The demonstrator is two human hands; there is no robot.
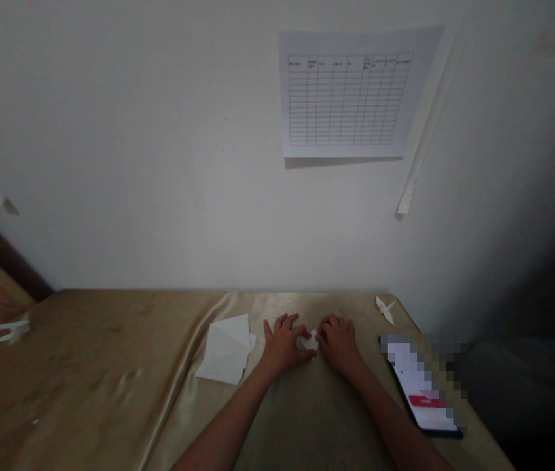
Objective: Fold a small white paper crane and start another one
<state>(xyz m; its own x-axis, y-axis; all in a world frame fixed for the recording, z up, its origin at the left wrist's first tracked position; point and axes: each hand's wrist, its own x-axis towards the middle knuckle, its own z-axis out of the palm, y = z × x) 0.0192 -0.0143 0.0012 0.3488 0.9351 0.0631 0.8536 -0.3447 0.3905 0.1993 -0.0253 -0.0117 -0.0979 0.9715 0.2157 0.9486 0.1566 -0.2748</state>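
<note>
A small folded piece of white paper (pixel 309 341) lies on the cloth-covered table between my two hands. My left hand (pixel 285 343) holds its left side, thumb below and index finger above, while the other fingers fan out. From the right, the curled fingers of my right hand (pixel 337 343) pinch the paper's other edge. Part of the paper is hidden by the fingers, so its exact folds cannot be made out. Left of my left hand lie larger creased white sheets (pixel 226 350), one partly over another.
A phone (pixel 429 412) with a lit screen lies at the table's right edge. Behind it rests a folded paper bird (pixel 384 311). More folded white paper (pixel 11 331) is at the far left. A printed grid sheet (pixel 351 98) hangs on the wall behind the table.
</note>
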